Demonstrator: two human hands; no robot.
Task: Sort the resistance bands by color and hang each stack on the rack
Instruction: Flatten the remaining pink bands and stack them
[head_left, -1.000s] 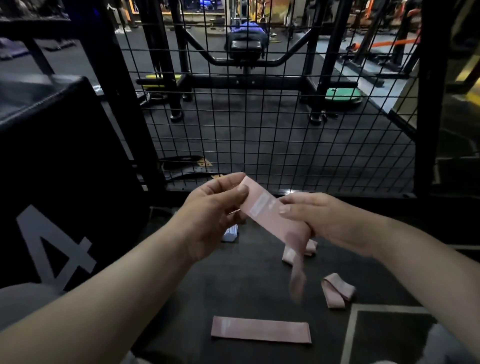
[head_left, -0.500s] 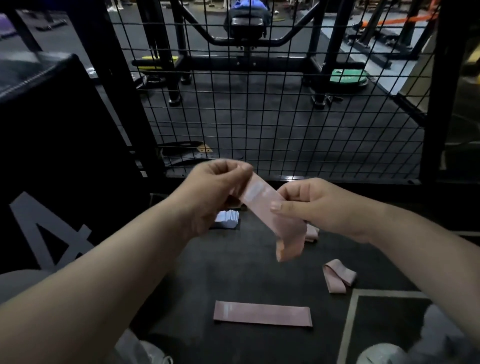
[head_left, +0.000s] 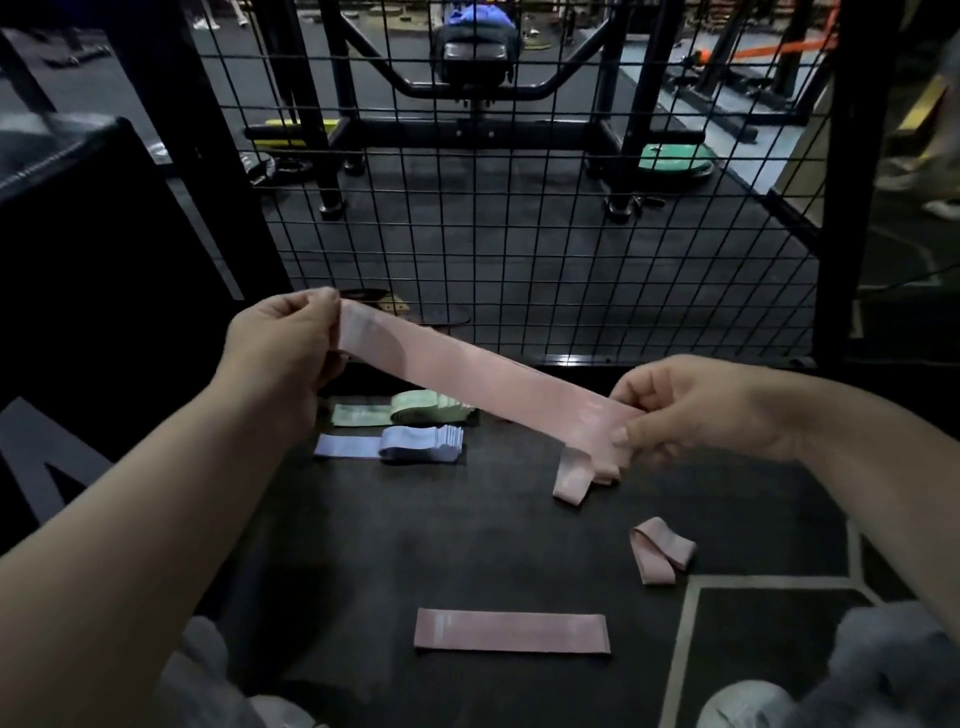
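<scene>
dark floor (head_left: 363, 545) with green stack (head_left: 415, 408), lilac stack (head_left: 400, 444), flat pink band (head_left: 511, 631), folded pink band (head_left: 660, 553), crumpled pink band (head_left: 571, 480)

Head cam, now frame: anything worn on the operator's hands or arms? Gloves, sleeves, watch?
Nothing worn that shows. Left hand and right hand: no gloves, rings or watch. Both forearms uncovered to the frame edge, no sleeve in view. Only clothing visible is grey fabric at the lower corners, probably trousers.
</scene>
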